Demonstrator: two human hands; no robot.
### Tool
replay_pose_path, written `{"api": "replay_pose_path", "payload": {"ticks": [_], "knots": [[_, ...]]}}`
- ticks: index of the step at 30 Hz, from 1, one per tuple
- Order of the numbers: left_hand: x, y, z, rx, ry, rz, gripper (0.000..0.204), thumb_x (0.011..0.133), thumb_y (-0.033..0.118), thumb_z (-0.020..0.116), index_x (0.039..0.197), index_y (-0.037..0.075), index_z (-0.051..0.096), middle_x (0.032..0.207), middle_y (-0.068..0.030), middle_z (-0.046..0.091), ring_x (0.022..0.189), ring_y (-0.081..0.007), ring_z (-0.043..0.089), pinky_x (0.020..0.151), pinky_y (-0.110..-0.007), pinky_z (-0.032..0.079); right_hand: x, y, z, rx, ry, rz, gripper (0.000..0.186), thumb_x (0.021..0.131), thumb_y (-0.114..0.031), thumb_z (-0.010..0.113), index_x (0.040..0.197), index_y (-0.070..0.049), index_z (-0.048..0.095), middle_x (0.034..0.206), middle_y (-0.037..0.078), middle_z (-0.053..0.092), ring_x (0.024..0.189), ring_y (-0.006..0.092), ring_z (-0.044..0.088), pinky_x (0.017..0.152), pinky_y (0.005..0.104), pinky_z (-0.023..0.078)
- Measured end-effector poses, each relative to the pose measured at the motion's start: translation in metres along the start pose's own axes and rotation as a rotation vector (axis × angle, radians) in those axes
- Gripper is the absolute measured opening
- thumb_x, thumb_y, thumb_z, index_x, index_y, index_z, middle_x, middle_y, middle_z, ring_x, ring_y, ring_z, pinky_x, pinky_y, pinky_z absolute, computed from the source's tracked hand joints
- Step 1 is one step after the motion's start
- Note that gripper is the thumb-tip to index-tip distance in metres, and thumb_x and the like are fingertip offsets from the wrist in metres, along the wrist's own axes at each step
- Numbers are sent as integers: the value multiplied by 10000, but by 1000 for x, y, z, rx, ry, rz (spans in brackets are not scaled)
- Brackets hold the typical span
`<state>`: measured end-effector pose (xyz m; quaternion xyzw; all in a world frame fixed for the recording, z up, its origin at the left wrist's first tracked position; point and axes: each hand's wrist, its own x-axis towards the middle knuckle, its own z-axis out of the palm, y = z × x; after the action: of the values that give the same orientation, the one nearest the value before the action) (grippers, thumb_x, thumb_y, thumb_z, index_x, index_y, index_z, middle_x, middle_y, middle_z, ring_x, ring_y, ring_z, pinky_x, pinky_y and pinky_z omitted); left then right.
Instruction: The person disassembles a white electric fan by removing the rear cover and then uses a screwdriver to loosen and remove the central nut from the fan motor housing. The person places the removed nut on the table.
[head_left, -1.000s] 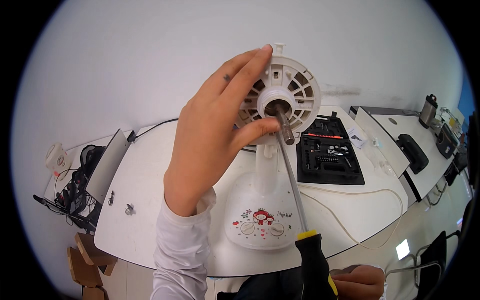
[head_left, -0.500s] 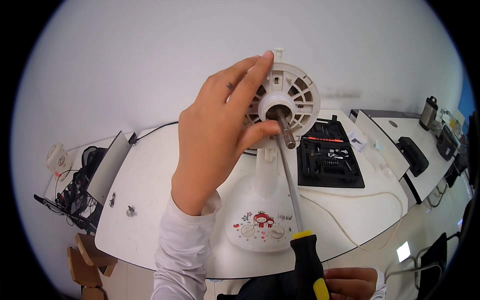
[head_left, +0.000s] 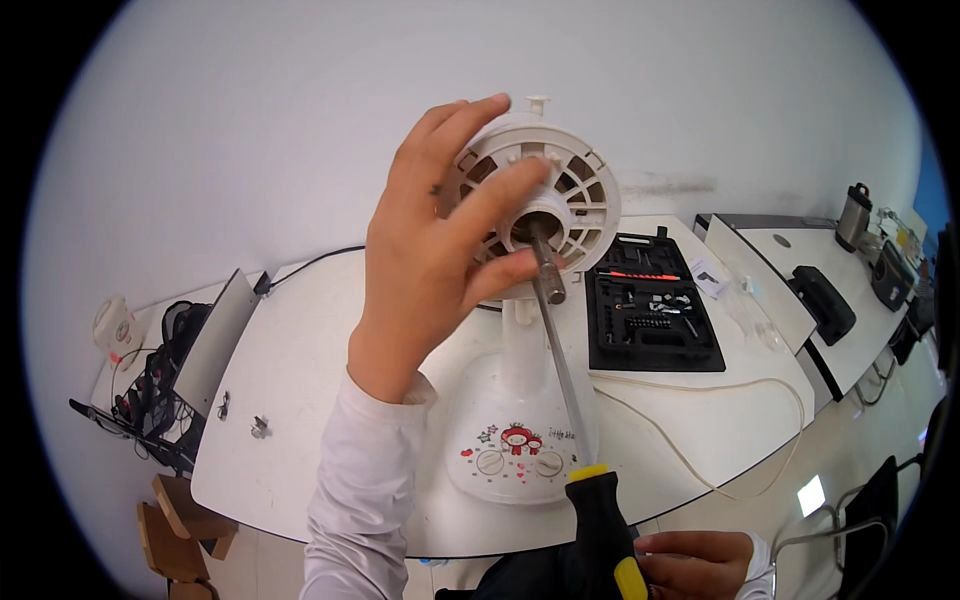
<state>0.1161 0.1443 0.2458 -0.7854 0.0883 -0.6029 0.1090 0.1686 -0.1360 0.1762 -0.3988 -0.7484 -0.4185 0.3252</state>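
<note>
A white table fan stands in front of me without a guard or blades, its round slotted motor cover [head_left: 597, 212] facing me. From its centre collar a metal shaft [head_left: 551, 280] sticks out towards me. My left hand [head_left: 425, 235] wraps the left side of the cover, thumb beside the shaft, index finger blurred over the collar. Low in view, my right hand [head_left: 695, 562] grips the handle of a long black-and-yellow screwdriver [head_left: 597, 510]. Its blade slants up to the shaft; where the tip ends is hidden. The fan base [head_left: 515, 485] carries two knobs and cartoon prints.
An open black tool case [head_left: 655, 355] with bits lies behind the fan to the right. A pale cord [head_left: 745, 385] loops across the white table [head_left: 330, 400]. Small metal pieces [head_left: 260, 427] lie at the left. Side desks hold a flask [head_left: 854, 215] and a black case [head_left: 822, 305].
The fan head has shifted slightly left with my left hand. My left index finger has come down from the top rim to the collar. The screwdriver handle has moved slightly left.
</note>
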Motion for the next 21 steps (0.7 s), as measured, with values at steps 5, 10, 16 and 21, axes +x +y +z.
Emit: {"api": "replay_pose_path", "payload": {"ticks": [5, 10, 16, 21], "knots": [[2, 6, 7, -95, 94, -135, 538, 627, 434, 744, 1066, 138, 647, 1263, -102, 520, 1005, -273, 585, 747, -336, 532, -2, -2, 7, -52, 76, 34, 590, 814, -89, 644, 1242, -428, 418, 1191, -126, 556, 807, 165, 547, 585, 206, 532], [0, 17, 6, -136, 65, -255, 556, 599, 343, 787, 1083, 117, 633, 1254, -103, 517, 916, -243, 623, 739, -331, 552, -3, 5, 0, -39, 6, -32, 587, 825, -75, 634, 1247, -422, 420, 1201, -122, 552, 838, 165, 544, 595, 203, 531], [2, 22, 6, -124, 77, -237, 553, 594, 268, 800, 1085, 83, 624, 1235, -130, 517, 897, -253, 629, 732, -338, 558, -7, 0, 8, -37, 89, 30, 615, 795, -83, 663, 1246, -425, 422, 1193, -120, 547, 839, 173, 542, 605, 205, 537], [4, 21, 3, -146, 63, -223, 584, 580, 245, 808, 1107, 88, 612, 1201, -135, 537, 893, -254, 628, 733, -344, 559, -7, -1, 8, -6, 61, 39, 631, 768, -75, 677, 1235, -422, 433, 1185, -114, 549, 833, 180, 543, 609, 205, 542]]}}
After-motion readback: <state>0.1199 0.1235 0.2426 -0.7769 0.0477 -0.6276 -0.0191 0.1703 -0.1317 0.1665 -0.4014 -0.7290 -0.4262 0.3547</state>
